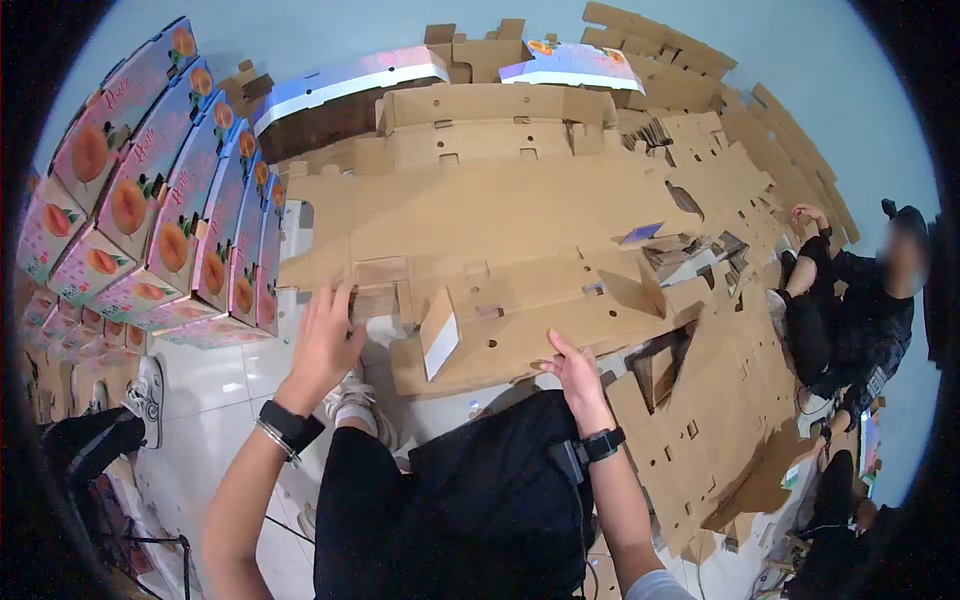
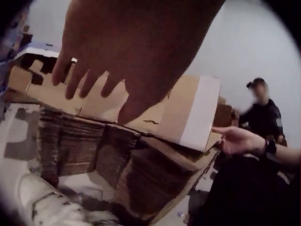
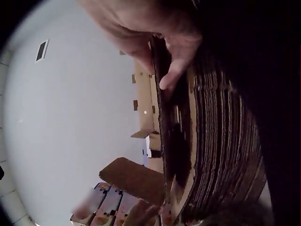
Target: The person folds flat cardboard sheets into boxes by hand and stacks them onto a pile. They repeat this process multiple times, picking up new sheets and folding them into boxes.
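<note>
1. White tile floor (image 1: 215, 395) showed on the left, between the printed cartons and the cardboard. Best open room I could spot for swinging anything out.
2. The stack of flattened cardboard (image 3: 225, 141) sat under the sheet being handled, edges packed tight. More flattened blanks (image 1: 720, 430) crowded the right side, so not much room over there.
3. The die-cut carton blank (image 1: 450, 215), the thing being worked on, lay across the top of that stack in front of the person. Its near edge was parted from the layers below, with a dark gap in the right wrist view.
4. Peach-printed cartons (image 1: 130, 205) stood in a row just past the blank's left end, so that corner could've snagged.
5. A seated person (image 1: 845, 310) was off to the right, well apart from the hands.
6. Right hand (image 1: 578, 378): pinching the blank's near edge, thumb and fingers either side. Left hand (image 1: 325, 335): fingers spread and pretty straight over the left end, gripping nothing; couldn't tell if it touched. My read: separating the blank, with a left-end grip called for next.
7. An upright flap (image 1: 440, 335), white on one face, stuck up between the hands. Easy to bend, I'd guess.
</note>
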